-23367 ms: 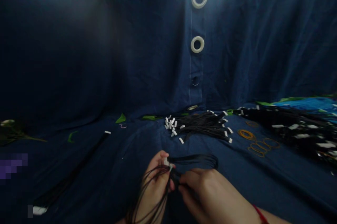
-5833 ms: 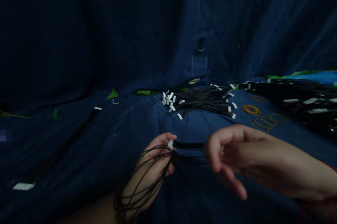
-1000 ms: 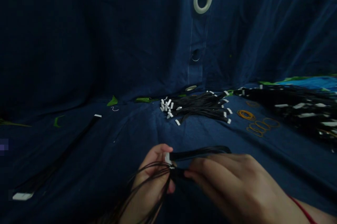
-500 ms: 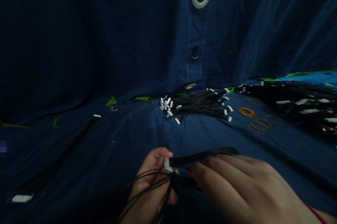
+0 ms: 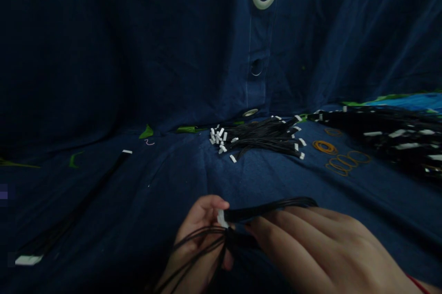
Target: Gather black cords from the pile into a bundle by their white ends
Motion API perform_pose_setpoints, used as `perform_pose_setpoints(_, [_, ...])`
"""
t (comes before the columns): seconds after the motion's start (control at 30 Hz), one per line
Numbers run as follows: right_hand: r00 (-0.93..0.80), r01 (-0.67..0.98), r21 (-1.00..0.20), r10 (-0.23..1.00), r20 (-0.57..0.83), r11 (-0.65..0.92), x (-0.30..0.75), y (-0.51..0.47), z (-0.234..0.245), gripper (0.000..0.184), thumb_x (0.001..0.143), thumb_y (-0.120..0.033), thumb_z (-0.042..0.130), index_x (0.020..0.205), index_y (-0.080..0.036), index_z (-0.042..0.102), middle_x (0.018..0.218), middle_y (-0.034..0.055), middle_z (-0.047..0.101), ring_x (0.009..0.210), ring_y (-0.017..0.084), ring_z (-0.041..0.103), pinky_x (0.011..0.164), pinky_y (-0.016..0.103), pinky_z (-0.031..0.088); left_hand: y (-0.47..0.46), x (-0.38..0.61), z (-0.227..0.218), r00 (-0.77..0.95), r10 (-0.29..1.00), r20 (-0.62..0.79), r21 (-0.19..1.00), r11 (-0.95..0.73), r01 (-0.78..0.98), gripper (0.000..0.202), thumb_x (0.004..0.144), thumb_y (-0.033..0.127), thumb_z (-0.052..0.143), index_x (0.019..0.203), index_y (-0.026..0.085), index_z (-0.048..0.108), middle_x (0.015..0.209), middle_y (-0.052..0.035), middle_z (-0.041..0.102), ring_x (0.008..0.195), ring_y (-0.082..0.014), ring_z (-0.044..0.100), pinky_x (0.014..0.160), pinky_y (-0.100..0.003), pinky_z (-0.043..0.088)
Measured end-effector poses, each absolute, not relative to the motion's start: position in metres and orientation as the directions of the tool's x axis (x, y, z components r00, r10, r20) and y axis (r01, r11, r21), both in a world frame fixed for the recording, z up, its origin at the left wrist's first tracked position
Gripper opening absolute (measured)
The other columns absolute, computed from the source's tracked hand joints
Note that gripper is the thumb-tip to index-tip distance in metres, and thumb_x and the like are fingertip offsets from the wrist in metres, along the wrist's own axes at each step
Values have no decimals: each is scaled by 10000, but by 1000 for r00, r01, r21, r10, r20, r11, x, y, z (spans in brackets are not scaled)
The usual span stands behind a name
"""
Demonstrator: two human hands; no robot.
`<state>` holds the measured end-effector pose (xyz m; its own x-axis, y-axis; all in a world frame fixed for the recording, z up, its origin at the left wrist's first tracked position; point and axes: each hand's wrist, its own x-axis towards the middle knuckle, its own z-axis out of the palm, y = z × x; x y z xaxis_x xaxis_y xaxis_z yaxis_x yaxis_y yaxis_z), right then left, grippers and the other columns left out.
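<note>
Low in the middle of the view, my left hand (image 5: 202, 234) is closed around a white connector (image 5: 223, 218) at the end of a black wire harness (image 5: 269, 206). Loose black wires fan out from beside the connector, over the left palm and down toward me. My right hand (image 5: 328, 248) comes in from the right with its back up, closed on the bundled black wires just right of the connector. Its fingertips are mostly hidden behind the hand. The harness curves over the right knuckles.
A pile of black harnesses (image 5: 258, 137) with white connectors lies ahead, with a larger heap (image 5: 397, 132) at right. Rubber bands (image 5: 324, 147) lie between them. A single flat harness (image 5: 90, 197) rests at left. A blue cloth curtain (image 5: 172, 45) rises behind.
Both hands and the held harness have shifted very slightly right and down in view. The grip looks the same, and the piles on the cloth have stayed put.
</note>
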<state>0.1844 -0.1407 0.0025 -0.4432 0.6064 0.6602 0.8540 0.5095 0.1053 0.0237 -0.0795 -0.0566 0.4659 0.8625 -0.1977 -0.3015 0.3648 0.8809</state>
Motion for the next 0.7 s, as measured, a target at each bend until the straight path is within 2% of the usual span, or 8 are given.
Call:
perform_pose_setpoints(0.13, [-464,849,101,641,611,518,181,-142,5,442,934,-147,200,720,-199,583,657,20,648,488,162,551,429,300,391,-82,22,-59,472,874,-121,876,317,-363,249,613,311,768,815,248,637,622,23,576,453,-87,496,402,-179,402])
perform_pose_setpoints(0.27, [-466,850,136,606,645,509,180,-144,-1,437,912,-103,200,712,-203,575,640,18,634,468,163,526,418,303,375,-85,24,-62,484,875,-28,857,270,-438,233,638,298,766,842,249,664,641,26,600,442,-57,500,401,-137,400])
perform_pose_setpoints(0.4, [-441,851,73,631,638,520,179,-145,-6,389,897,-91,232,719,-196,562,668,20,628,520,161,546,469,289,403,-86,27,-59,514,855,-71,831,336,-443,270,605,336,782,829,232,670,640,18,610,423,-55,499,380,-131,388])
perform_pose_setpoints(0.5, [-463,841,-4,724,511,541,182,-144,-1,297,878,-100,304,763,-191,562,682,13,612,586,165,565,541,275,434,-82,27,-55,544,834,-92,845,355,-401,263,609,295,779,826,210,658,598,23,586,436,-67,503,386,-136,393])
perform_pose_setpoints(0.57, [-437,866,-10,765,473,500,187,-143,5,264,872,-105,326,789,-197,559,675,9,593,576,167,552,537,275,428,-78,26,-53,474,875,-95,873,302,-383,259,616,237,768,841,202,646,631,21,593,465,-67,508,397,-130,393])
perform_pose_setpoints(0.7, [-379,916,132,704,601,379,200,-149,9,179,859,-138,376,889,-201,542,705,16,597,541,165,529,496,276,378,-69,24,-54,285,956,-72,945,156,-286,258,702,177,686,946,223,614,699,25,604,481,-45,509,439,-117,392])
